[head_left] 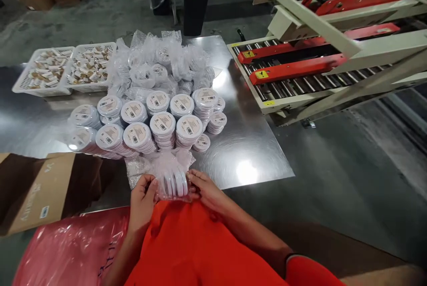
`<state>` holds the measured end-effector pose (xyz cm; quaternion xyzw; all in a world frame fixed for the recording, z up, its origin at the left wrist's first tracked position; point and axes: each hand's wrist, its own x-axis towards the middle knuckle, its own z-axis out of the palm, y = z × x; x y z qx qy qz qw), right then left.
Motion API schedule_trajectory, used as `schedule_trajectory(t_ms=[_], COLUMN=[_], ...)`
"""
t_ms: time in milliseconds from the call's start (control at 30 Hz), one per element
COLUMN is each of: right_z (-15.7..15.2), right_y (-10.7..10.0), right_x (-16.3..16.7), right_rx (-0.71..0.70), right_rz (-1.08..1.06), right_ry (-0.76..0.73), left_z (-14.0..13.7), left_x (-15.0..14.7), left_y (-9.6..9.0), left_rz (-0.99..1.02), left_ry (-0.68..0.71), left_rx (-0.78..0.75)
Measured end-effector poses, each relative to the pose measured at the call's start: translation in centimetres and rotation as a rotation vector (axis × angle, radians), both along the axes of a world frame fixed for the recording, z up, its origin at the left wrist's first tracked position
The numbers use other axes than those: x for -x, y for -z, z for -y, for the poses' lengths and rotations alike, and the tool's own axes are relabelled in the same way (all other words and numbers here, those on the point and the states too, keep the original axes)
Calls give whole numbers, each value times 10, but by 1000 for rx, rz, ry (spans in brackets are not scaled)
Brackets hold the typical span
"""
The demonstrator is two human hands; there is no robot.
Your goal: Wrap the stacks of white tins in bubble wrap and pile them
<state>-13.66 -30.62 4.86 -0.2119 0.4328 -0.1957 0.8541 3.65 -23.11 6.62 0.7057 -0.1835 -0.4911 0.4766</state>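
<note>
A clear bubble-wrap bag (166, 161) with several round white discs (176, 183) standing on edge inside it is at the near edge of the metal table. My left hand (143, 197) pinches the bag's left side, thumb against fingers. On the other side, my right hand (204, 188) grips the bag beside the rightmost disc; its lower fingers are partly hidden. Just beyond the bag stand stacks of round white discs (163, 123) with barcode labels on top. Behind these lies a heap of filled bubble-wrap bags (156, 66).
Two white baskets (25, 85) of small white-and-brown pieces sit at the back left. A cardboard box (50, 188) and a pink plastic bag (73, 246) are at my left. A roller conveyor (296, 94) with red bars stands right of the table (263, 157). Black bins (196, 10) stand behind.
</note>
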Motion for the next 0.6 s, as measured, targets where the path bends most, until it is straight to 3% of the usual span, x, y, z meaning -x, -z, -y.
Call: schedule_trajectory(t_ms=[200, 333, 400, 500, 600], right_z=[9, 1, -1, 6, 26], right_y=[-7, -15, -21, -25, -19], right_x=[1, -24, -36, -42, -29], right_rx=[57, 316, 478, 536, 528], right_rz=[-10, -39, -60, -77, -200], right_ry=[-48, -279, -369, -329, -205], left_z=[-5, 0, -1, -16, -40], left_x=[-1, 6, -4, -50, -120], left_y=[-2, -8, -11, -30, -70], left_rz=[29, -34, 7, 156, 312], left_ry=[39, 283, 339, 179, -107], left_rx=[10, 20, 18, -16, 20])
